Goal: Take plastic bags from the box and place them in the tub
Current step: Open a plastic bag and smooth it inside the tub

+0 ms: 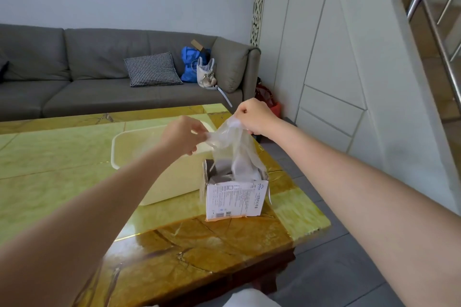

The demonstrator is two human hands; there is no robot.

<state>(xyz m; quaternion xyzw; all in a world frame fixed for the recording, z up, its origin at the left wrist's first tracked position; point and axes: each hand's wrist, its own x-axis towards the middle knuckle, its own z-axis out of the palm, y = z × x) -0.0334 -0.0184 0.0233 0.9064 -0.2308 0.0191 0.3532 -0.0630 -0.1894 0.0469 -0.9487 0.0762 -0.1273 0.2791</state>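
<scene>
A thin clear plastic bag (234, 147) hangs above the box (234, 194). Its long way runs up and down. The top end is pulled wide between two hands, and the bottom end dips down into the open top of the box.

The right hand (252, 117) is up and to the right of the box. Its fingers are curled tight around the top corner of the bag. The left hand (183, 134) is up and to the left of the box, over the tub (154, 182). Its fingers and thumb pinch the other top corner of the bag.

The box is a small white cardboard one with print on its front. It stands upright on the bench (62, 157), and its top flaps are torn open. More clear plastic shows inside it, but how much is hard to tell.

The tub is pale cream and sits just left of the box, touching it or almost. Its inside is partly hidden by the left arm, so what is in it cannot be seen.

The box stands close to the right edge of the bench. Left of the tub there is a lot of open yellow bench top. Behind the box, well apart, is a grey sofa (99, 77).
</scene>
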